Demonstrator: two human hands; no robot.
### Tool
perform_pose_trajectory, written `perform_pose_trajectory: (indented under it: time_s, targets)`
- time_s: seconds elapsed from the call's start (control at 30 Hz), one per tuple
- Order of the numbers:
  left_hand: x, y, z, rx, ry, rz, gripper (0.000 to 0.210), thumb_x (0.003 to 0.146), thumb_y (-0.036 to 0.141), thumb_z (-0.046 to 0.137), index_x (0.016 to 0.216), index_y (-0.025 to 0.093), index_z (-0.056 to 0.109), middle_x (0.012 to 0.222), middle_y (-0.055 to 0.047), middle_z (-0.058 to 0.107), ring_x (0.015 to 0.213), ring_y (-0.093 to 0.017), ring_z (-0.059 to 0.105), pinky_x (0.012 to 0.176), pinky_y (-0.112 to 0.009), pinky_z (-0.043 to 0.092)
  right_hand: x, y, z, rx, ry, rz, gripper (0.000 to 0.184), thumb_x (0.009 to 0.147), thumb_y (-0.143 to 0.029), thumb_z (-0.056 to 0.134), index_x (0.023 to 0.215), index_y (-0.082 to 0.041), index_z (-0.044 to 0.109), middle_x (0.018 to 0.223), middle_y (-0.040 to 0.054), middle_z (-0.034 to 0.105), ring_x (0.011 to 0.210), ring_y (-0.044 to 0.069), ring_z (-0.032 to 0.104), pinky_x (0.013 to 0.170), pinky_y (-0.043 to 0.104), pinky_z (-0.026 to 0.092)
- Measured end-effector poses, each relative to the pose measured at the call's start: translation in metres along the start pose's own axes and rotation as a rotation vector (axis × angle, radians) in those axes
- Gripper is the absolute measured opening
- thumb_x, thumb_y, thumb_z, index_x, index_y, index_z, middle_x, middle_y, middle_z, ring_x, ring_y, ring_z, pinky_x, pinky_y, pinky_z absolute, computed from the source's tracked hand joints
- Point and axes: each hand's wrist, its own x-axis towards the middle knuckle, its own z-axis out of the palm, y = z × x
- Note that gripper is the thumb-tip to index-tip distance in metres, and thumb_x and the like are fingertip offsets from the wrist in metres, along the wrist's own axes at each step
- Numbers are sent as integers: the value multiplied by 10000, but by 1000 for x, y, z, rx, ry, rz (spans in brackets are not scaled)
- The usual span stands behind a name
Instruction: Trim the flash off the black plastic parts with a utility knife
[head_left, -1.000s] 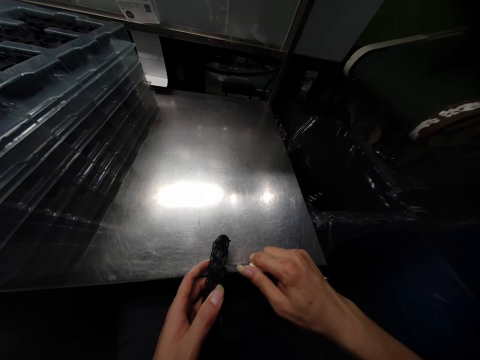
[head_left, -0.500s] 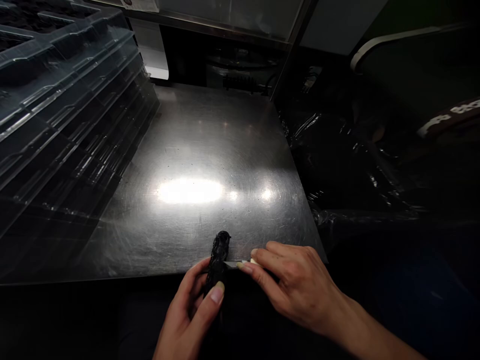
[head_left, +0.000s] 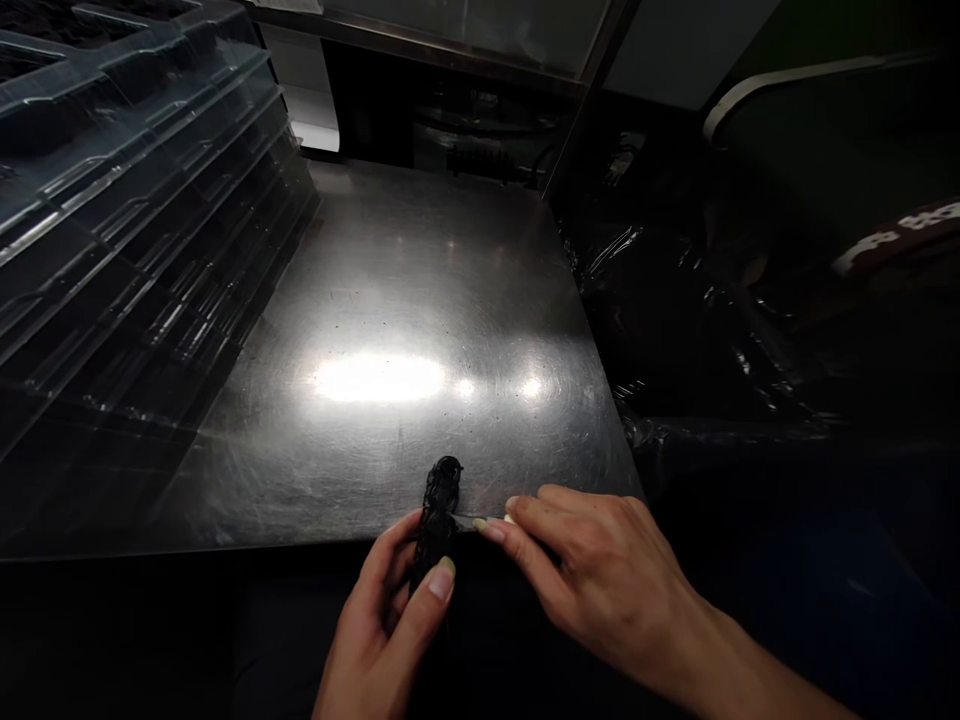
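My left hand (head_left: 397, 610) is closed around a long black moulded part (head_left: 441, 500), thumb on its near side and fingers behind. The part stands tilted at the table's front edge, its rounded far end over the metal. Between the thumb and fingers of my right hand (head_left: 585, 555) is a small knife with a thin pointed blade (head_left: 465, 521). The blade's tip touches the right side of the black part, or lies right against it. Most of the knife's handle is hidden inside my right hand; only a pale bit shows.
A brushed metal table (head_left: 420, 300) lies in front of me, with bright light reflections. Stacked clear plastic trays (head_left: 150, 190) holding dark pieces rise on the left. Shiny black plastic sheeting (head_left: 660, 300) is to the right. A metal frame (head_left: 592, 110) stands at the back.
The blade has shifted slightly along the black part toward its far end, and my right hand has moved slightly with it. My left hand keeps its hold.
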Motion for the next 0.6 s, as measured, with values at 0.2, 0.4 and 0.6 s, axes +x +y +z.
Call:
perform_pose_trajectory:
  time_s: [0.2,0.4,0.6]
  targets:
    - [-2,-1,6,-39,32,18,637,748,553,874,1280,260,680,1238,-58,785,1139,-286,723,1045,-345,541,-6,-9,4,-27,100,16,407,1101,-434,472,774,-251,631,634,-27,607,511,129,518,529,318,289]
    - [-5,0,8,-12,-2,21,625,807,541,832,1328,255,638,1194,-40,786,797,-171,731,1037,-365,544,-8,-13,5,-46,120,57,453,1103,-490,432,772,-270,649,636,-30,634,522,152,558,532,318,284]
    - [-7,3,18,-16,43,74,655,780,548,838,1306,216,632,1251,-80,785,1227,-297,695,1023,-340,538,-13,-14,7,-62,115,110,472,1103,-526,406,790,-282,662,670,-21,670,559,172,600,543,332,275]
